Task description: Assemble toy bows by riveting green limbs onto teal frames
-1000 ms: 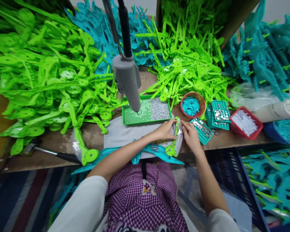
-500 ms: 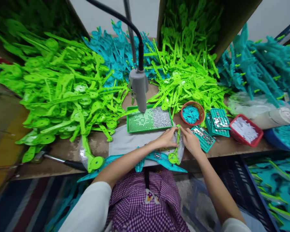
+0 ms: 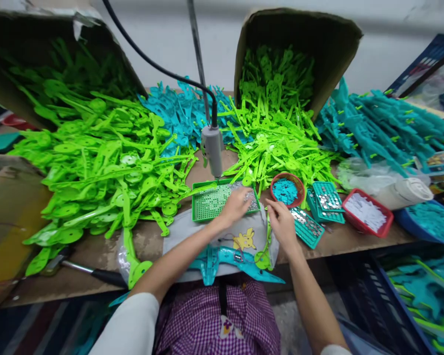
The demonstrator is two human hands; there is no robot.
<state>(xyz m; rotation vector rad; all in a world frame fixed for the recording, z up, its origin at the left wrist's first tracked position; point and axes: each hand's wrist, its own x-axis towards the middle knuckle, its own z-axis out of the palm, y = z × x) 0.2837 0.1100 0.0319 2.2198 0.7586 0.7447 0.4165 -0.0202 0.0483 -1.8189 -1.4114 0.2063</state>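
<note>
My left hand (image 3: pixel 237 204) is over the heap of small silvery screws (image 3: pixel 250 196) in the right part of a green perforated tray (image 3: pixel 204 216). Its fingers are curled down into the screws, and what is between them is hidden. My right hand (image 3: pixel 281 224) grips the upper end of a long lime-green plastic piece (image 3: pixel 262 260) with a round disc at its lower end. That disc lies on the right wing of a blue plastic body (image 3: pixel 227 255) at the bench's front edge. A grey cloth (image 3: pixel 185 229) with a yellow cartoon figure lies under them.
A grey electric screwdriver (image 3: pixel 212 150) hangs above the tray. Lime-green parts (image 3: pixel 92 162) are heaped left and behind. On the right stand a red basket of blue pieces (image 3: pixel 286 191), teal trays (image 3: pixel 307 228) and a red box of white strips (image 3: pixel 368 214). A hammer (image 3: pixel 92 271) lies front left.
My left hand has let go of the green piece and moved left and away from me to the screws. My right hand stays at the piece's upper end. The view has tilted up.
</note>
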